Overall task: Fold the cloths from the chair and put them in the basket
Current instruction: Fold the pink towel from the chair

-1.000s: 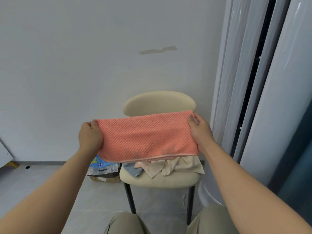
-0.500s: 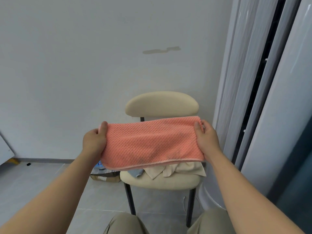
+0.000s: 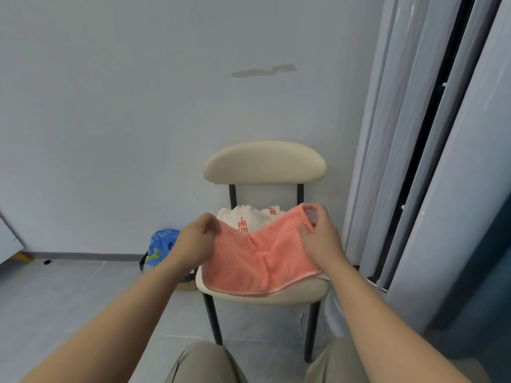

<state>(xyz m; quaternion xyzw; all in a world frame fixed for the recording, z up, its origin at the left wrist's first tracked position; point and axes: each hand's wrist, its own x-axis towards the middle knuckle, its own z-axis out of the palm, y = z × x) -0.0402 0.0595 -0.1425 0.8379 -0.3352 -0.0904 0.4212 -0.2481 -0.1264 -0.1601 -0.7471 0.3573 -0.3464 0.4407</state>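
Note:
A salmon-pink waffle cloth (image 3: 260,261) hangs folded between my hands above the cream chair (image 3: 264,163). My left hand (image 3: 197,241) pinches its top left corner and my right hand (image 3: 318,236) grips its top right corner. The cloth sags in the middle and its lower hem covers the front of the seat. Behind it, a white cloth with red print (image 3: 250,221) lies on the seat. No basket is in view.
A blue printed bag (image 3: 160,248) and a cardboard box sit on the floor left of the chair. Grey curtains (image 3: 409,150) hang at the right. A plain wall stands behind the chair, and my knees show at the bottom.
My hands have come closer together and lower, so the taut pink cloth now sags in the middle over the seat. The view has tilted down.

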